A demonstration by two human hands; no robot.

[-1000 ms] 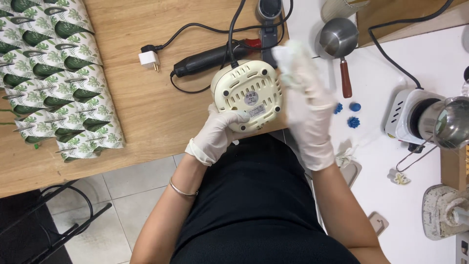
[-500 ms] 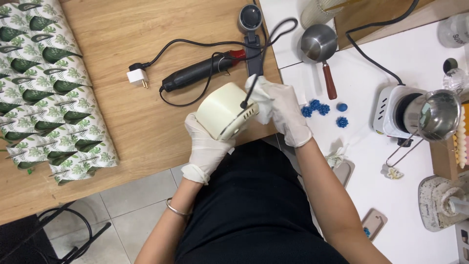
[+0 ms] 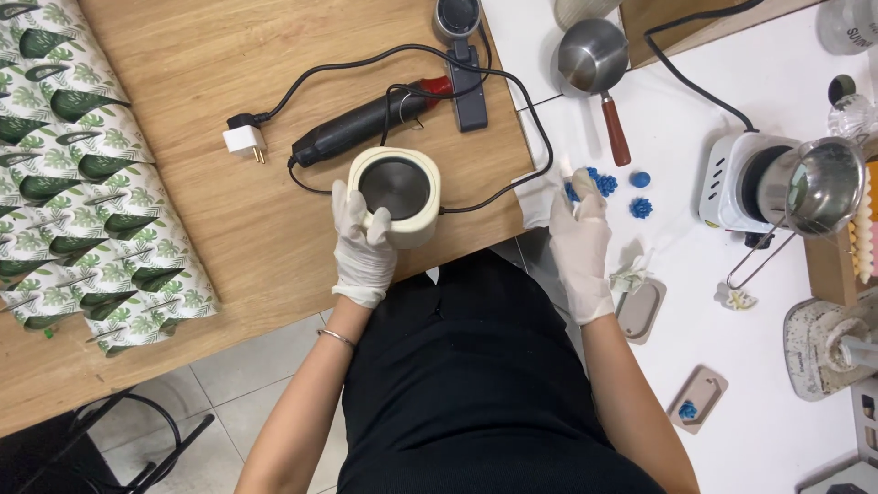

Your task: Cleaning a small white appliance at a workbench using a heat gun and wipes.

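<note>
Leaf-printed green-and-white wrapping sheets [image 3: 82, 174] lie on the wooden table's left; no labels, signs or screens are discernible.

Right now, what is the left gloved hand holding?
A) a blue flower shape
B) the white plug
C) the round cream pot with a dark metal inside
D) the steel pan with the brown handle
C: the left gloved hand wraps the side of the round cream pot with a dark metal inside, upright at the wooden table's edge.

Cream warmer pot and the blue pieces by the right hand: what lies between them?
In the head view, between the cream warmer pot and the blue pieces runs a black cord over the wooden table edge, then white paper.
</note>
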